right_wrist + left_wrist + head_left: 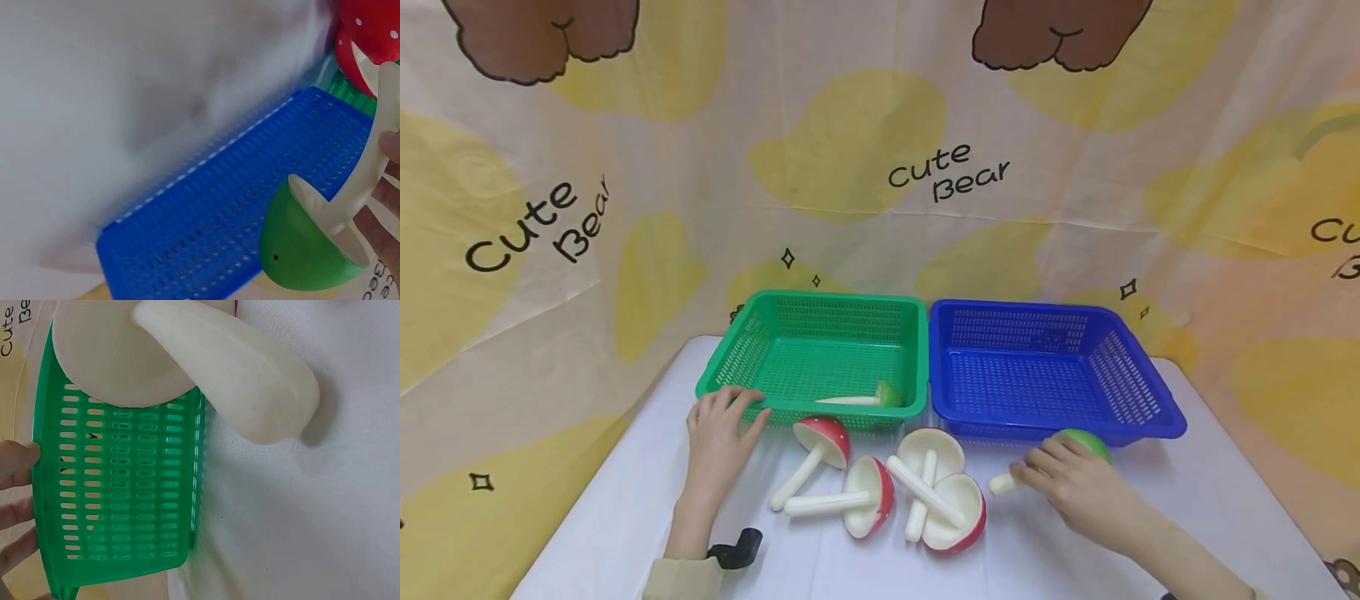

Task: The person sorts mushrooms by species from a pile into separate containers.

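Note:
My right hand (1071, 483) grips the white stem of a green-capped toy mushroom (306, 244) in front of the blue basket (1157, 417). Its hollow cap leans toward that basket in the right wrist view. My left hand (722, 437) lies at the front left rim of the green basket (917, 350), its fingers spread and relaxed, fingertips (25, 456) right at the rim. Another green-capped toy mushroom (887, 394) lies inside the green basket. Several red-capped toy mushrooms (872, 500) with white stems lie on the table between my hands, two with crossed stems.
Both baskets stand side by side at the back of the white-covered table (820, 575). Behind them hangs a printed cloth (850, 142) with yellow patches and lettering. A black wrist strap (741, 550) sits on my left forearm.

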The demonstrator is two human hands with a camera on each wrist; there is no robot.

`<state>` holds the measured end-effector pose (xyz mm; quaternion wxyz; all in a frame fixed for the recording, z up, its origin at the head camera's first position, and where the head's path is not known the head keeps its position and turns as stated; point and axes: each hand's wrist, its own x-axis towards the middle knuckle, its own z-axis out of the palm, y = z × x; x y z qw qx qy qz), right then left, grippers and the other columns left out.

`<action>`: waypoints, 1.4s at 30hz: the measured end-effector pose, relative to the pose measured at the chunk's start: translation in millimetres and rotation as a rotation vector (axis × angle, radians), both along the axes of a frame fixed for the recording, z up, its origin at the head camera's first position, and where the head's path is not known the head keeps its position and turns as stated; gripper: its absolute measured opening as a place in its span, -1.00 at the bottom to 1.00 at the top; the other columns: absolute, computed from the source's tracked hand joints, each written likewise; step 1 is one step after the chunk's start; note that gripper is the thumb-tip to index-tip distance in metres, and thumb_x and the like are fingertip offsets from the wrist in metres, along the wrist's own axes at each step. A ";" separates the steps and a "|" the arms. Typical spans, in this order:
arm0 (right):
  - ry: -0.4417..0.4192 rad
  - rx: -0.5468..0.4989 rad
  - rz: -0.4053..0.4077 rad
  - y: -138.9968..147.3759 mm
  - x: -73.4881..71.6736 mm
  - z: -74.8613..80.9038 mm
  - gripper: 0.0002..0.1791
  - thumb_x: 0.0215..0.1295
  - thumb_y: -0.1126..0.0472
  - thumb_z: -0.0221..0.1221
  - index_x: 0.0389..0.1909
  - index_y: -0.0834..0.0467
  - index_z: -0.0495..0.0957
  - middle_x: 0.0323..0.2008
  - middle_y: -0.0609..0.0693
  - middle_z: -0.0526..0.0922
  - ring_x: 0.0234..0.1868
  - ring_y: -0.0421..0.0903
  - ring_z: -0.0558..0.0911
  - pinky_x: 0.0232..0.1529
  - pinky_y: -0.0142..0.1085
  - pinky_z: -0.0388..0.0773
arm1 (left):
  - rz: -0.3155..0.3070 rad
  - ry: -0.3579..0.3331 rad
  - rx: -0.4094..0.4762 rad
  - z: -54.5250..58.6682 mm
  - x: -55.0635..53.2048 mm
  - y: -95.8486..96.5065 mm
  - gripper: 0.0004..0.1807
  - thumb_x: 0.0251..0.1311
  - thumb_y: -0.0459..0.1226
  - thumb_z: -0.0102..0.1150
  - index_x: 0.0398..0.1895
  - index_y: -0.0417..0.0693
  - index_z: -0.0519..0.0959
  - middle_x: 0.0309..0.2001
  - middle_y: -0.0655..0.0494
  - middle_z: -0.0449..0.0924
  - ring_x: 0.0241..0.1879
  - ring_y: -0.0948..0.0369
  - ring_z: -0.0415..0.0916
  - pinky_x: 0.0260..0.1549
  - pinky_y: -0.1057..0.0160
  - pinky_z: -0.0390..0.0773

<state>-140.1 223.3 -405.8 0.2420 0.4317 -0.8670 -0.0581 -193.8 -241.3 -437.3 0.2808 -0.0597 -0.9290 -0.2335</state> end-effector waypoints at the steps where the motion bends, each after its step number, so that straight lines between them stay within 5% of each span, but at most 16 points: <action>1: 0.008 0.000 0.012 -1.5 -0.2 2.9 -0.54 -0.24 0.35 0.41 -0.20 -0.01 0.63 -0.34 -0.15 0.61 -0.24 -0.13 0.53 -0.08 -0.20 0.55 | 0.000 -0.001 -0.001 -0.1 -0.1 0.0 -0.76 0.11 -0.24 0.34 -0.14 -0.03 0.62 -0.07 -0.06 0.51 0.03 -0.08 0.28 0.17 -0.28 0.09; 7: 0.065 -0.012 0.075 -11.7 -3.8 18.5 -0.66 -0.01 0.31 0.05 -0.19 0.02 0.61 -0.35 -0.13 0.58 -0.26 -0.12 0.50 -0.10 -0.21 0.53 | 0.001 0.000 -0.002 0.1 -0.5 0.2 -0.75 0.10 -0.24 0.34 -0.14 -0.04 0.62 -0.07 -0.06 0.51 0.03 -0.08 0.27 0.17 -0.28 0.09; 22: 0.085 0.101 0.071 -44.6 -26.3 45.9 -0.60 -0.05 0.30 0.40 -0.13 -0.01 0.63 -0.30 -0.15 0.63 -0.22 -0.14 0.53 -0.12 -0.28 0.55 | 0.003 -0.002 -0.009 1.6 0.3 1.8 -0.77 0.11 -0.23 0.33 -0.15 -0.03 0.62 -0.07 -0.07 0.51 0.04 -0.09 0.29 0.16 -0.29 0.11; 42: 0.084 0.089 0.099 -100.7 -66.2 64.1 -0.72 0.14 0.30 0.28 -0.11 0.00 0.64 -0.29 -0.12 0.62 -0.24 -0.13 0.52 -0.10 -0.26 0.52 | 0.008 0.005 -0.006 1.0 1.1 0.0 -0.76 0.10 -0.23 0.34 -0.15 -0.04 0.62 -0.07 -0.06 0.52 0.02 -0.08 0.30 0.18 -0.29 0.10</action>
